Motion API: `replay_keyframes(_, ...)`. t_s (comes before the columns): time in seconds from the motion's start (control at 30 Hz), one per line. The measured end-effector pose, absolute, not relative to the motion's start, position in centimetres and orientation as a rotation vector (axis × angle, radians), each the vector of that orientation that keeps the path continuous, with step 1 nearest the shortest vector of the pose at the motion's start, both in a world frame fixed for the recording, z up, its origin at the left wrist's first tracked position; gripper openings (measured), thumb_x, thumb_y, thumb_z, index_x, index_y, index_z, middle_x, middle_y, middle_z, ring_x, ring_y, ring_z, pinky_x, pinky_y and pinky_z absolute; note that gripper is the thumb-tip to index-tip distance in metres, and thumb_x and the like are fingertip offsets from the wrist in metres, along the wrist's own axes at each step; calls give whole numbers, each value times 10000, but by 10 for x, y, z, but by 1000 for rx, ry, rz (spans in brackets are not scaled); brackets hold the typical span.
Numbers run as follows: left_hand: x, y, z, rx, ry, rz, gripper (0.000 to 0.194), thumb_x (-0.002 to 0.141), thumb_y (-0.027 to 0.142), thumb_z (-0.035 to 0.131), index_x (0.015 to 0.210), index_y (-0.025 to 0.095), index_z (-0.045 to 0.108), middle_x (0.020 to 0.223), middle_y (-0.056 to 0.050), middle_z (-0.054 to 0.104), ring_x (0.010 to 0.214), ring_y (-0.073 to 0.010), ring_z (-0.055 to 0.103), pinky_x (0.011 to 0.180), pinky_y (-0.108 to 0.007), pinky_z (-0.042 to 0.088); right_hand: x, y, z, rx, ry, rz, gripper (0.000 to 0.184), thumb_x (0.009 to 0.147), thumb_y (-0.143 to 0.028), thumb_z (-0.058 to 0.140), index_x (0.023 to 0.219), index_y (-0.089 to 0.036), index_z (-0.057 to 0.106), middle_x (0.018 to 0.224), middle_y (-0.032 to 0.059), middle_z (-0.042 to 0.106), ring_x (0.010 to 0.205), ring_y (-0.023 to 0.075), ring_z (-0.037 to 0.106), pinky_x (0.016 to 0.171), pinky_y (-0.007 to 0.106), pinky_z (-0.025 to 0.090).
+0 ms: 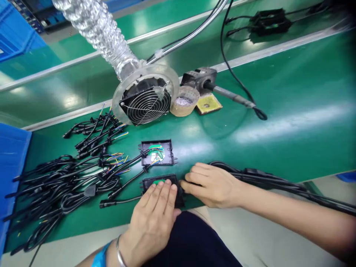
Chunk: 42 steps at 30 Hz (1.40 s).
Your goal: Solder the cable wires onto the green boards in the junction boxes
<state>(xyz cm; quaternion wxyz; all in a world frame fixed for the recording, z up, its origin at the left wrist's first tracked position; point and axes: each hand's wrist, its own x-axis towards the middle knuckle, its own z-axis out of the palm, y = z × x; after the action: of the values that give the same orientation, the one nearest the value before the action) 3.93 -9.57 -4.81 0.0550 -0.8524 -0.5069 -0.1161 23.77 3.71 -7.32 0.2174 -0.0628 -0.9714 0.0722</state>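
My left hand (155, 213) lies flat, fingers stretched out, over a black plastic case (172, 178) near the table's front edge. A bit of green board shows at its fingertips; the rest of the inside is covered. At the right side of this case, my right hand (213, 185) has its fingers curled in, and what they grip is hidden. Just behind sits a second, open black case (170, 144), holding a green circuit board (155, 150) with black cables (130, 159) running to it from the left. A short cable with a connector (107, 203) extends left from the nearer case.
Black cables (83, 178) with bare coloured wire ends pile up on the left. A fume extractor fan (147, 105) hangs behind the cases. Beyond are a solder tub (183, 105), yellow sponge (208, 104) and soldering iron (233, 96) in its stand. Thick cables (267, 180) lie right.
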Motion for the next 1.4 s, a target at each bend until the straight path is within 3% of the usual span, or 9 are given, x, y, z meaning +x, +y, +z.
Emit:
replay_keyframes(0.13,32,-94,-51,-2629,-1518,-343,386,989,265,421,1274,65,589,1311,-123,638,1190,-248,610,998,-376,503,235,51,-68,45,-2682,302,202,923,-180,452,929,-141,650,648,16,521,611,163,446,569,300,379)
replay_keyframes(0.3,27,-96,-51,-2669,-1584,-447,407,982,308,428,1305,99,562,1328,-93,631,1194,-230,595,1008,-352,485,210,54,-45,-142,-2498,630,207,904,-163,461,903,-121,664,785,81,623,712,164,526,668,305,455)
replay_keyframes(0.43,25,-90,-38,-2747,-1695,-535,545,922,411,520,1372,104,487,1353,-116,599,1231,-261,552,1067,-389,438,137,55,-18,-380,-2712,442,255,929,-187,469,824,-139,696,830,98,653,803,188,561,737,320,478)
replay_keyframes(0.6,21,-82,-39,-2700,-1933,-476,726,789,585,640,1316,105,503,1258,-173,634,1129,-308,610,950,-434,519,47,41,0,-322,-3027,402,97,781,-90,638,717,-126,700,788,115,692,772,220,620,560,270,423)
replay_keyframes(0.8,19,-82,-55,-2665,-1953,-482,734,797,632,610,1326,134,504,1274,-161,628,1202,-319,572,1011,-452,470,78,44,14,-480,-2888,510,137,872,-223,595,840,-162,713,793,65,696,742,186,637,599,270,440)
replay_keyframes(0.97,17,-79,-51,-2621,-1792,-424,823,856,634,523,1423,48,410,1505,-229,400,1406,-349,360,1129,-481,332,159,62,15,-843,-2141,1210,163,832,-335,639,835,-175,674,683,10,644,572,115,565,558,240,456)
replay_keyframes(1.13,19,-78,-48,-2581,-1761,-365,787,865,624,512,1400,50,457,1489,-223,429,1381,-349,407,1092,-472,374,208,74,0,-1068,-1634,2006,422,665,-534,699,845,-170,585,649,43,652,542,184,635,528,321,526)
replay_keyframes(1.27,21,-76,-44,-2559,-1754,-331,764,854,622,534,1364,53,507,1460,-221,468,1344,-358,456,1068,-480,397,220,86,-8,-1191,-1653,2101,433,687,-606,604,704,-183,514,551,8,588,436,137,563,434,270,466)
replay_keyframes(1.4,23,-75,-42,-2539,-1758,-338,757,850,622,544,1348,52,524,1425,-213,514,1310,-350,496,1049,-473,415,226,101,-8,-1184,-1913,2110,364,584,-424,792,592,-160,541,482,-34,549,439,100,520,453,216,403)
